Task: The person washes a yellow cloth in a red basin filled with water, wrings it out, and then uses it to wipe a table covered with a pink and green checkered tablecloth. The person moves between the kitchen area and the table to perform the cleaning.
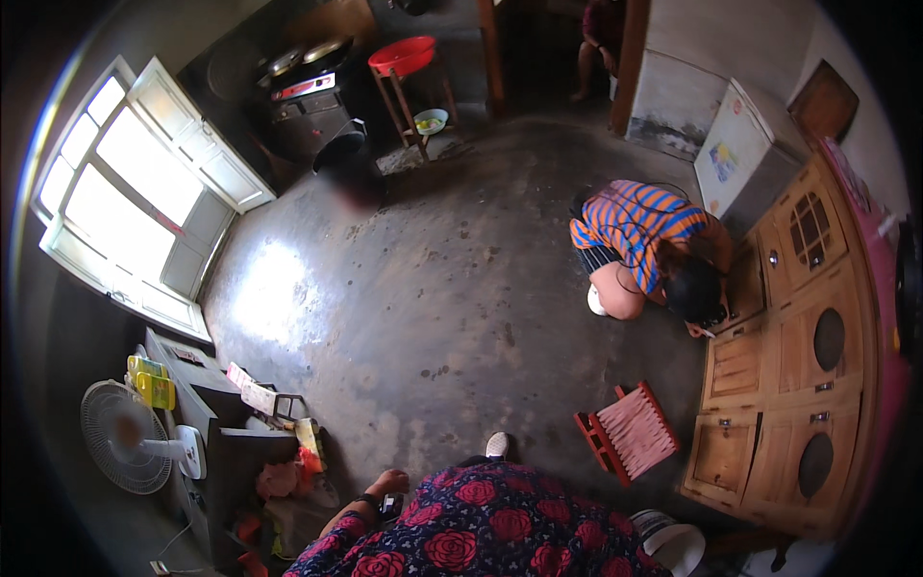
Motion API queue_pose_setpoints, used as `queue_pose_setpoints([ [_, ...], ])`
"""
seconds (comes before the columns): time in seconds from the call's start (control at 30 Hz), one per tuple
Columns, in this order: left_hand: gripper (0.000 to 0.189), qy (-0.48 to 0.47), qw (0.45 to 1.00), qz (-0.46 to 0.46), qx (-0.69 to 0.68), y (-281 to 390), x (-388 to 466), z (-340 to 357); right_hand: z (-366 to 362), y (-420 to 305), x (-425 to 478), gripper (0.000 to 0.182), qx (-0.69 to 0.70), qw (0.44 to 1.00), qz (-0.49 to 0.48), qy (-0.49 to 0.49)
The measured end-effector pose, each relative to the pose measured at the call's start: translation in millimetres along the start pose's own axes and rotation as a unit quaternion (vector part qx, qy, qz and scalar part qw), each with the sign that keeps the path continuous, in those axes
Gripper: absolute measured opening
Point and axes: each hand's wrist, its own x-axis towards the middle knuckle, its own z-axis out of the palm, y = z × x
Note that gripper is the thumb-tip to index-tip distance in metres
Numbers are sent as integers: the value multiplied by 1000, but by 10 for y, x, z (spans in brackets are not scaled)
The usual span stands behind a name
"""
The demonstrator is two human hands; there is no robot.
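My left hand (390,482) hangs at my left side, just beyond the hem of my rose-patterned garment (497,519). A dark band (371,499) circles its wrist. Beside the wrist shows a small dark object (391,507), and I cannot tell whether it is worn or held. The fingers are too small to read. Out of view is my right hand. One of my light shoes (497,445) stands on the concrete floor (447,317). To the right lies a low folding stool (634,433) with a red frame and a woven pink seat.
A person (642,231) in a striped top crouches at the wooden cabinet (786,360). At left stand a shelf unit (195,389) and a white fan (130,436). Beyond are a gas stove (303,86), a red basin (402,56) on a stand, and a seated person (602,43) in the doorway.
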Motion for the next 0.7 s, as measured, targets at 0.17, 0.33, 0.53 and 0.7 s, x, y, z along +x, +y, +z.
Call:
queue_pose_setpoints([
  [0.17, 25, 126, 863, -181, -455, 310, 210, -643, 916, -1164, 523, 17, 12, 995, 34, -98],
  [0.33, 23, 224, 841, -101, -482, 1060, 700, -1436, 2425, -2674, 974, 8, 242, 957, 122, -103],
  [0.53, 14, 260, 777, -113, -561, 1569, 1128, -2317, 3898, -4054, 1742, 14, 166, 973, 81, -140],
  [0.7, 21, 370, 829, -144, -392, 1881, 1219, -2326, 5112, -4952, 2515, 11, 119, 971, 100, -180],
])
